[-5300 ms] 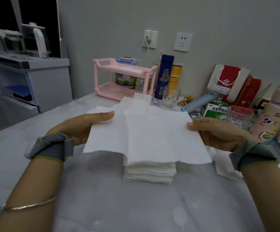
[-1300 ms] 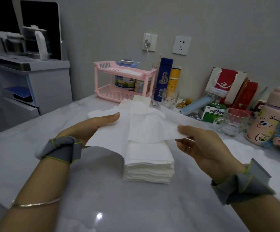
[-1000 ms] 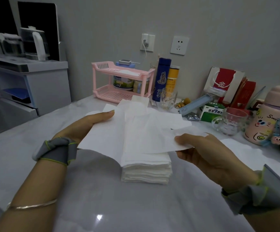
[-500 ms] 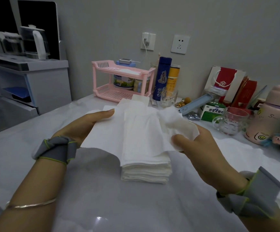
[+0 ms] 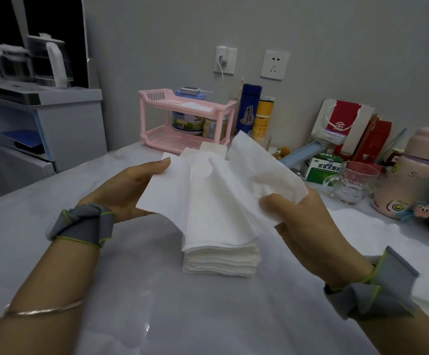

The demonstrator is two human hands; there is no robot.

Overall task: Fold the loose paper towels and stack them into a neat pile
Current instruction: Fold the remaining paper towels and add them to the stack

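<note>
While a pink two-tier rack [image 5: 182,142] at the back of the worktop [image 5: 157,303] carries jars [image 5: 187,123] on its lower shelf and a clear glass mug [image 5: 349,184] stands at the right, the head view shows a soft white paper towel [image 5: 216,196] held just above a squared pile [image 5: 221,261] of folded towels. The left hand [image 5: 126,193], palm up, has its grip clamped on the sheet's flat left edge. The right hand [image 5: 308,226] has its grip clamped on the rumpled right edge, raised higher.

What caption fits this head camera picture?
Folding time: left hand and right hand hold a paper towel over the stack.
</note>
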